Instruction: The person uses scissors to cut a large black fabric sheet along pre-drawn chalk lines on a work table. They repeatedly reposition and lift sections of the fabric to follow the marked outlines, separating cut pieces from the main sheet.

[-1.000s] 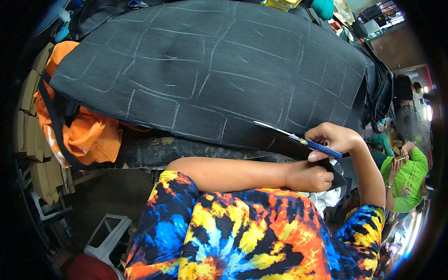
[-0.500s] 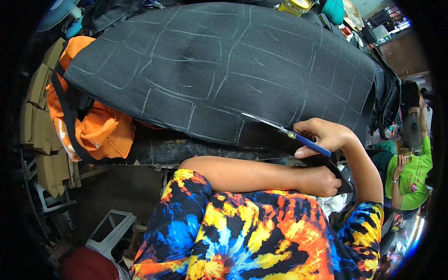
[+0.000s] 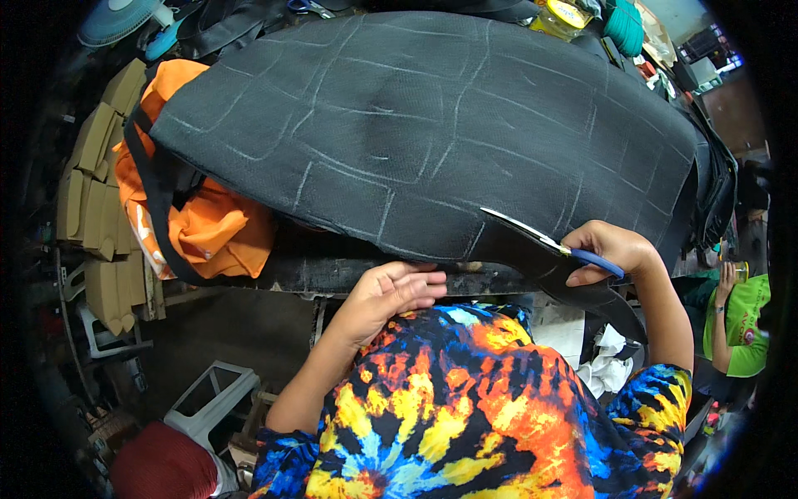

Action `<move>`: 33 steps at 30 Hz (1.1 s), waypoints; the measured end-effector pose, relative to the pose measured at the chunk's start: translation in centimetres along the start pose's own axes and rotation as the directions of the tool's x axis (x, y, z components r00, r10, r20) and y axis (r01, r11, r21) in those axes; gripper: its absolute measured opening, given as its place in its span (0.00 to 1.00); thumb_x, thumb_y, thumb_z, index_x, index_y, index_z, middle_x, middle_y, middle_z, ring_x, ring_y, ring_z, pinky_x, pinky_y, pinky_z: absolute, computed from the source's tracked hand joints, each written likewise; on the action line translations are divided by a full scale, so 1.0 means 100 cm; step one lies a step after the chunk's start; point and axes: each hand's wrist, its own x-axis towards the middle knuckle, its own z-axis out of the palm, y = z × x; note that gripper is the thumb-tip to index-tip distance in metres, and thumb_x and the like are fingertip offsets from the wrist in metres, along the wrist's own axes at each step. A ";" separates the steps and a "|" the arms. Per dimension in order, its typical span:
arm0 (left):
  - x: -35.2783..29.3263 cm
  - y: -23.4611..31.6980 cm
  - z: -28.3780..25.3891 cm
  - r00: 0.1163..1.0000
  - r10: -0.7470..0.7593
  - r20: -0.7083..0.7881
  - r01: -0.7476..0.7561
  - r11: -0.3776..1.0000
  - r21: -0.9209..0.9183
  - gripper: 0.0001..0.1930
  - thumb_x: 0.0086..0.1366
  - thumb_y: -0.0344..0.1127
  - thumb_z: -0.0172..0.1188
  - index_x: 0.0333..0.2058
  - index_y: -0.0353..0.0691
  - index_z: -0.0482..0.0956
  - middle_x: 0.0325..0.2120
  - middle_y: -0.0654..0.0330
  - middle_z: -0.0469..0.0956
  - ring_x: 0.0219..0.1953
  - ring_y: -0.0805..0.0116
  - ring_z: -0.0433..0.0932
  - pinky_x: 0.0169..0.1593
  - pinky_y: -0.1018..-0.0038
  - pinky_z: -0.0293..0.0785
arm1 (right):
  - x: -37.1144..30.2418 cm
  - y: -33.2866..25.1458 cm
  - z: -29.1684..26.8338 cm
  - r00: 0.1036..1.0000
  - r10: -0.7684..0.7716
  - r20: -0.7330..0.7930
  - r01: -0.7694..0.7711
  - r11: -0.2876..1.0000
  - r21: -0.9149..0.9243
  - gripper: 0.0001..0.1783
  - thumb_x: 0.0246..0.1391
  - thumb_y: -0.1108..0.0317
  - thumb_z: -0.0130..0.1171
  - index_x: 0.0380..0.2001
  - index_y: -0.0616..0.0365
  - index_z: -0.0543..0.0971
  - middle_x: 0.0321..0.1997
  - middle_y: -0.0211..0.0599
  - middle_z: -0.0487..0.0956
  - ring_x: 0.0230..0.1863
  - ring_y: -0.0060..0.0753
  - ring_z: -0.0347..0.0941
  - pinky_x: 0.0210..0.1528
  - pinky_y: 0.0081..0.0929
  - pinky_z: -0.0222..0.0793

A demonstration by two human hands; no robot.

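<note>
A wide black sheet (image 3: 515,108), marked with pale chalk outlines, spreads over the table. Blue-handled scissors (image 3: 532,233) are gripped in my right hand (image 3: 615,248) at the sheet's near right side, their blades pointing left over it, slightly apart or shut: I cannot tell. Below them, a narrow black strip (image 3: 611,309) hangs down in a curve toward my lap. My left hand (image 3: 392,295) is open at the near edge, palm turned inward and fingers loosely bent, with nothing visible in it. Whether its fingertips touch the sheet is unclear.
Orange cloth (image 3: 212,237) with a black strap bulges out under the sheet's left end. Stacked cardboard boxes (image 3: 100,208) stand at far left, above a grey stool (image 3: 212,403). Crumpled white paper (image 3: 607,362) lies by my right forearm. Someone in a green shirt (image 3: 740,320) is at right.
My left hand has drawn back left from beside the hanging strip and has opened. The scissors stay in my right hand, tilted a little more steeply. The view has shifted slightly.
</note>
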 end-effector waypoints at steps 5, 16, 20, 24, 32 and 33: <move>0.024 -0.018 0.012 0.938 0.316 -0.144 -0.340 0.920 -0.195 0.12 0.68 0.29 0.60 0.48 0.33 0.77 0.44 0.55 0.81 0.46 0.68 0.81 0.48 0.73 0.81 | 0.005 -0.009 -0.013 0.987 0.100 0.127 -0.087 0.991 -0.105 0.24 0.51 0.49 0.72 0.28 0.61 0.77 0.21 0.22 0.73 0.26 0.15 0.66 0.28 0.20 0.62; 0.036 -0.023 0.019 0.861 0.472 -0.190 -0.472 0.880 0.049 0.10 0.66 0.25 0.61 0.45 0.30 0.79 0.40 0.55 0.82 0.39 0.72 0.82 0.40 0.74 0.83 | 0.021 -0.031 -0.007 0.993 0.091 0.071 -0.079 0.984 -0.157 0.22 0.54 0.53 0.70 0.22 0.56 0.72 0.18 0.19 0.70 0.22 0.14 0.63 0.23 0.23 0.56; 0.036 -0.026 0.022 0.853 0.484 -0.196 -0.480 0.875 0.071 0.09 0.65 0.25 0.63 0.43 0.29 0.80 0.39 0.56 0.83 0.38 0.73 0.81 0.40 0.75 0.83 | 0.020 -0.037 -0.003 0.992 0.100 0.082 -0.092 0.991 -0.100 0.22 0.55 0.54 0.69 0.21 0.56 0.71 0.17 0.18 0.68 0.21 0.15 0.61 0.23 0.22 0.55; 0.036 -0.026 0.024 0.866 0.457 -0.203 -0.436 0.889 0.144 0.08 0.65 0.26 0.64 0.41 0.29 0.81 0.37 0.56 0.83 0.37 0.72 0.81 0.41 0.75 0.82 | 0.040 -0.045 -0.002 0.993 -0.059 0.101 0.074 0.986 -0.152 0.23 0.56 0.51 0.68 0.22 0.56 0.72 0.19 0.22 0.68 0.24 0.17 0.61 0.26 0.25 0.57; 0.035 -0.031 0.026 0.865 0.461 -0.199 -0.444 0.887 0.126 0.08 0.64 0.27 0.66 0.39 0.28 0.82 0.36 0.57 0.83 0.36 0.74 0.81 0.41 0.75 0.81 | 0.050 -0.052 -0.002 0.991 -0.031 0.131 0.051 0.986 -0.157 0.23 0.56 0.51 0.67 0.20 0.56 0.71 0.16 0.20 0.64 0.22 0.15 0.59 0.23 0.26 0.53; 0.035 -0.031 0.026 0.863 0.460 -0.206 -0.438 0.887 0.148 0.08 0.64 0.27 0.66 0.39 0.29 0.81 0.36 0.58 0.83 0.36 0.74 0.81 0.41 0.76 0.80 | 0.052 -0.054 -0.001 0.990 -0.038 0.132 0.058 0.986 -0.154 0.23 0.56 0.52 0.67 0.20 0.56 0.71 0.16 0.20 0.64 0.22 0.15 0.59 0.23 0.26 0.53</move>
